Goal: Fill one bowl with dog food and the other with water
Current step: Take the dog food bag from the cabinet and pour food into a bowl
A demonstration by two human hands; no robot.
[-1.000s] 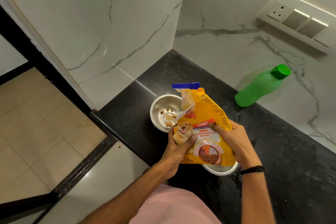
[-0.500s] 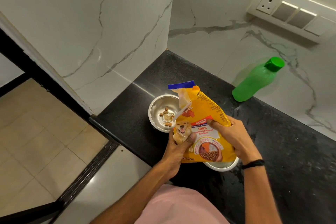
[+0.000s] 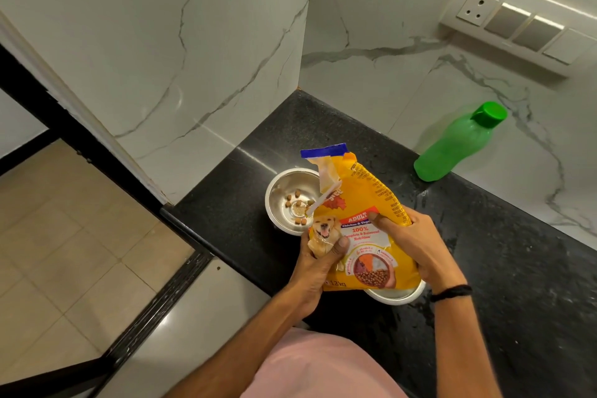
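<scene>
A yellow dog food bag is held over the black counter, its torn top tilted toward a steel bowl that holds a few brown kibble pieces. My left hand grips the bag's lower left edge. On the bag's right side, my right hand grips it with the thumb across the front. A second steel bowl sits under the bag, mostly hidden, only its near rim showing. A green bottle with its cap on stands at the back right against the wall.
The black counter ends in a corner between two white marble walls. Its left edge drops to a tiled floor. A switch panel is mounted on the right wall. Wet patches glisten on the counter near the bowls.
The bag stays tilted over the far bowl in both hands. A few more kibble pieces lie in the bowl. The view has shifted slightly.
</scene>
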